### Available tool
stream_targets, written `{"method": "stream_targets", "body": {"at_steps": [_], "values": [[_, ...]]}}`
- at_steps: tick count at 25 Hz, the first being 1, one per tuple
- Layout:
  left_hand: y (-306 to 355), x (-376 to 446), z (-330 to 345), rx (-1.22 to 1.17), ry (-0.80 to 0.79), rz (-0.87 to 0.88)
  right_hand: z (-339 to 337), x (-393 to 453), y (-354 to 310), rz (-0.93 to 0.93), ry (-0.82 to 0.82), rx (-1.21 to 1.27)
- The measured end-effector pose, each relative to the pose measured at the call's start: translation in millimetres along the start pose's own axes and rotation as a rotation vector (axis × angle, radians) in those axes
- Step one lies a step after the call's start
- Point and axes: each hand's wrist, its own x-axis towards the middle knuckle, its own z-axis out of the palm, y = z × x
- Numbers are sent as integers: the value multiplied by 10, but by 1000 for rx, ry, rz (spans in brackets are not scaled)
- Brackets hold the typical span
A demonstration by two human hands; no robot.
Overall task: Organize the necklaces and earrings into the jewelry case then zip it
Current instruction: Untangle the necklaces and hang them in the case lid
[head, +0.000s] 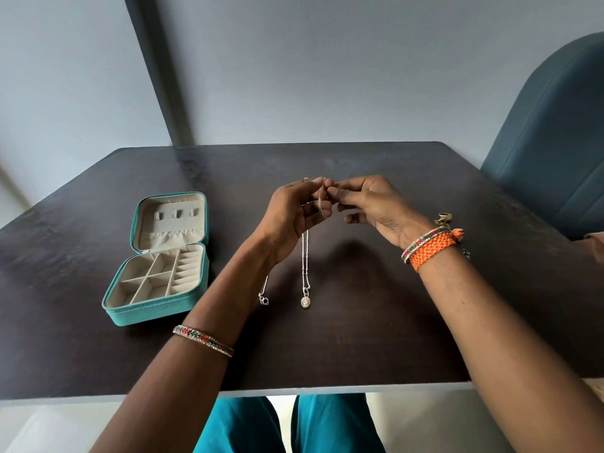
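While the dark wooden table (376,322) carries the open teal zip-round jewelry case (157,308) at my nine o'clock, its cream compartments look bare. My left hand (287,214) and right hand (369,204) both pinch a thin silver chain necklace with an oval pendant (305,301), hanging at twelve o'clock. I judge the first stowing step underway; next, swing it carefully leftward.

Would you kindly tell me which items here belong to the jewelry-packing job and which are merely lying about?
Belongs to the job:
- teal jewelry case, open
- silver pendant necklace, hanging from the left hand
- thin chains, pinched by both hands; right hand
- heart-charm chain

Just there:
- blue chair
- dark table
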Motion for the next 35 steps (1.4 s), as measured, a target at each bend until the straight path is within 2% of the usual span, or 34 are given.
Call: {"method": "stream_targets", "body": {"at_steps": [4, 7, 11, 14, 17, 21, 25, 29, 33, 35], "values": [[21, 15, -32, 59, -13, 55, 17, -23, -47, -28, 107, -12], [81, 11, -104, 130, 116, 79, 68, -76, -126, -130, 191, -30], [82, -128, -165, 503, 284, 201, 200, -103, -245, -211, 305, -102], [148, -272, -166, 437, 309, 242, 300, -133, -411, -241, 309, -115], [373, -372, -212, 410, 330, 297, 314, -266, -494, -199, 224, -165], [719, -582, -156, 503, 221, 302, 398, -474, -579, -156, 37, -154], [944, -737, -99, 657, 174, 274, 513, -610, -767, -121, -104, 207], [1087, -906, -60, 644, 176, 235, 568, -676, -804, -195, -33, 207], [1203, -1007, -38, 683, 194, 217, 634, -791, -849, -217, -131, 239], [1252, -1042, -25, 729, 192, 210, 680, -839, -880, -229, -126, 244]]}}
